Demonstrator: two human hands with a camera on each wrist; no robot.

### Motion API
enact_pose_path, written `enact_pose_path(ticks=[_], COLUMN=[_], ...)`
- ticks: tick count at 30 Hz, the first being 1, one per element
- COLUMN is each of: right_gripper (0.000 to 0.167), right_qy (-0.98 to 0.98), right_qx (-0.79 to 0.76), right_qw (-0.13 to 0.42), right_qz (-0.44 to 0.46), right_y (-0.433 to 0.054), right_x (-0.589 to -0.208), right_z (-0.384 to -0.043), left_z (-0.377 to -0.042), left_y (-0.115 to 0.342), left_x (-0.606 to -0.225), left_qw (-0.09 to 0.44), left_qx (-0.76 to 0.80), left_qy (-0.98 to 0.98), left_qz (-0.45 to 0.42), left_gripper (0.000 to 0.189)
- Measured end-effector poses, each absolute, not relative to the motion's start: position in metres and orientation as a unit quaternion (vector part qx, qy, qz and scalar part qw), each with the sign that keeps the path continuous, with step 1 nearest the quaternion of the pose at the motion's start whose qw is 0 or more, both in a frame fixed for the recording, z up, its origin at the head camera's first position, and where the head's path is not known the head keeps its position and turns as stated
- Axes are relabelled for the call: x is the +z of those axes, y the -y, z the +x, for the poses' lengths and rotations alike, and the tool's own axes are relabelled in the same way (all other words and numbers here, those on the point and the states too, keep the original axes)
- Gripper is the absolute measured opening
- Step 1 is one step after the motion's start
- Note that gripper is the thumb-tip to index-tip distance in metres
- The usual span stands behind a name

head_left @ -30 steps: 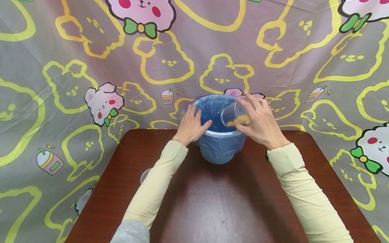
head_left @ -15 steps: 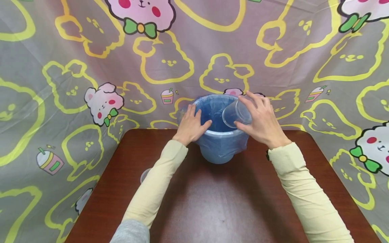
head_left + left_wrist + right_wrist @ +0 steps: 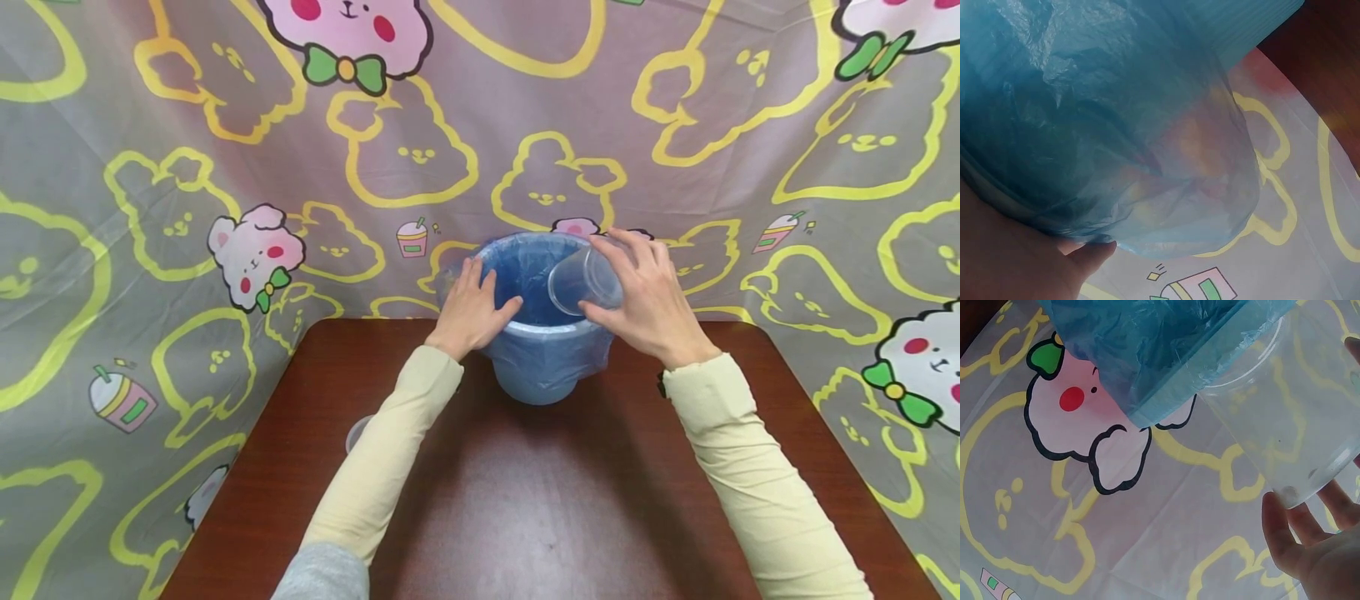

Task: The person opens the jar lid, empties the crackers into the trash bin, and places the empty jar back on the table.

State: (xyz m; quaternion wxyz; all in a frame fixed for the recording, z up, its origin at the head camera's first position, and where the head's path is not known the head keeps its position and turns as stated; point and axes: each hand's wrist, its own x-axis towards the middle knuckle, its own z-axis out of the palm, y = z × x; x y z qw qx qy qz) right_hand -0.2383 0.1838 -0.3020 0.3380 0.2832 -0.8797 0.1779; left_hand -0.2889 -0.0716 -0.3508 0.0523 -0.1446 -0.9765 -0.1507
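A blue trash bin (image 3: 534, 387), lined with a thin blue plastic bag (image 3: 555, 354), stands at the far side of the table. My left hand (image 3: 471, 307) rests on the bin's left rim with its fingers spread and nearly straight. In the left wrist view that hand touches the bag's edge. My right hand (image 3: 643, 296) holds a clear plastic cup (image 3: 577, 283) by its base end, between thumb and fingers. The cup lies tipped, mouth toward the bin, over the right rim. It looks see-through, with no pieces inside. The bin's bottom is hidden.
A clear round rim or lid (image 3: 358, 432) is partly hidden under my left forearm on the brown table (image 3: 495, 500). A patterned cloth (image 3: 420, 117) hangs behind and on both sides.
Yellowish pieces lay in the tilted cup one second ago; by half a second ago they had left it. The right hand has shifted very slightly; the left hand stays on the rim.
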Motion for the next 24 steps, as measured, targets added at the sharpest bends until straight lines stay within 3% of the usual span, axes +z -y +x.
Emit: enact_pose_path(ticks=[24], right_gripper=[0.089], right_qy=[0.881], right_qx=[0.224], right_qw=[0.320], right_qz=[0.268], right_y=[-0.1921], right_x=[-0.3029], right_z=[-0.2312], left_z=[-0.2878], left_y=[0.0705], left_x=[-0.3497], left_qw=[0.050], left_qx=[-0.147], left_qy=[0.978], left_qz=[-0.142], left_gripper=[0.081])
